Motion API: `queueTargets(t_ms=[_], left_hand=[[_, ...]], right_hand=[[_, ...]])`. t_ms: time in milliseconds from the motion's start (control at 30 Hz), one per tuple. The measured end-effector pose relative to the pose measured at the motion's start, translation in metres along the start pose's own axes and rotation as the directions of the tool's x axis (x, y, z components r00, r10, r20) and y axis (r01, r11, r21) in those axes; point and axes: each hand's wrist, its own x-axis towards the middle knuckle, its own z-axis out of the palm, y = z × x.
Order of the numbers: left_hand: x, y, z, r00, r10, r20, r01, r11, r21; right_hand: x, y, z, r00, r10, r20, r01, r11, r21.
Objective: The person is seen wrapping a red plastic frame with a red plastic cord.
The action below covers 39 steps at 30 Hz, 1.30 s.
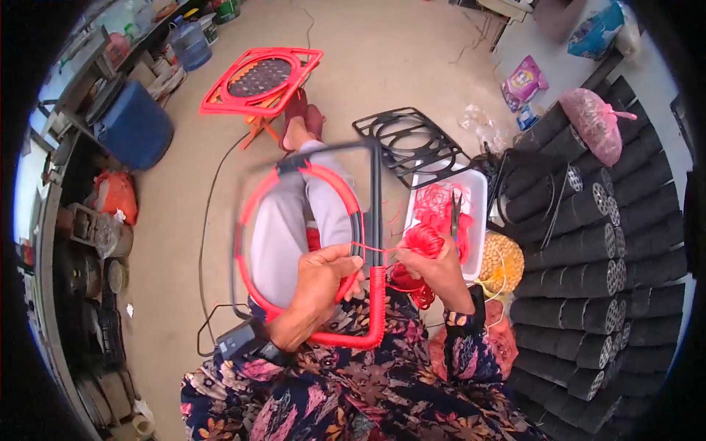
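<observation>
A square black frame (376, 184) with a round ring (336, 184) inside it rests across my lap. Red cord is wound tightly along its near right corner (378, 298) and around much of the ring. My left hand (315, 283) closes on the ring's right side, thumb and fingers pinching the frame where the cord crosses. From there a taut strand of red cord (375, 249) runs to my right hand (439, 273). My right hand is wrapped round a bundle of red cord (424, 240), just right of the frame. More red cord (418, 283) hangs below that hand.
A white tub (479, 220) of red cord, with a dark pointed tool (455, 213), stands at my right. Beyond it lies a bare black frame (412, 140). Black holed cylinders (570, 272) are stacked along the right. Ahead stands a red-edged stool (294, 81); a blue barrel (136, 125) is left.
</observation>
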Motion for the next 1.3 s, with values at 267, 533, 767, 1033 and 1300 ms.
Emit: queueTargets(t_ms=[267, 533, 767, 1033, 1300], left_hand=[[0.017, -0.005, -0.017, 0.984, -0.159, 0.081, 0.176, 0.94, -0.29], [0.022, -0.007, -0.021, 0.968, -0.25, 0.002, 0.242, 0.939, -0.244], [0.018, -0.009, -0.021, 0.969, -0.247, -0.021, 0.239, 0.954, -0.18], [0.009, -0.009, -0.024, 0.964, -0.262, -0.036, 0.259, 0.963, -0.076], [0.005, -0.011, -0.028, 0.968, -0.248, -0.027, 0.245, 0.966, -0.087]], right_hand=[[-0.001, 0.022, 0.001, 0.99, 0.136, 0.04, -0.13, 0.982, -0.139], [0.012, 0.019, -0.01, 0.982, 0.183, 0.047, -0.184, 0.983, 0.004], [0.02, 0.003, 0.008, 0.963, 0.236, 0.132, -0.229, 0.971, -0.063], [0.011, 0.008, 0.005, 0.929, 0.277, 0.247, -0.251, 0.959, -0.132], [0.01, 0.015, -0.01, 0.916, 0.283, 0.286, -0.225, 0.949, -0.22]])
